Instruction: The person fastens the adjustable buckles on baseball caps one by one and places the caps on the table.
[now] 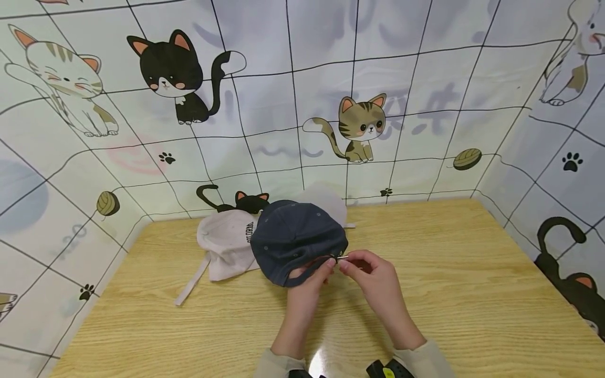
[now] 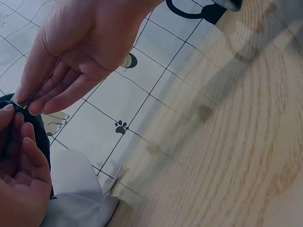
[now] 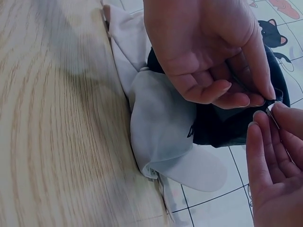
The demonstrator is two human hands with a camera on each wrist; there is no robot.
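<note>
A navy cap (image 1: 298, 236) is held above the table with its back opening toward me. My left hand (image 1: 306, 291) pinches the end of the cap's back strap (image 1: 309, 271) between thumb and fingers. At that same end, my right hand (image 1: 378, 278) pinches a slim, shiny metal piece (image 3: 271, 113) between thumb and fingertips. The metal piece's exact kind is too small to tell. Both hands' fingertips almost meet there. In the left wrist view the cap (image 2: 45, 137) is mostly hidden behind my left hand (image 2: 21, 184).
A pale cap (image 1: 227, 244) with dark lettering lies left of the navy one, its loose strap (image 1: 191, 281) stretched toward me. Behind is a whitish brim (image 1: 331, 202). The wooden table (image 1: 212, 331) meets cat-print sheeting (image 1: 264, 105) at the back.
</note>
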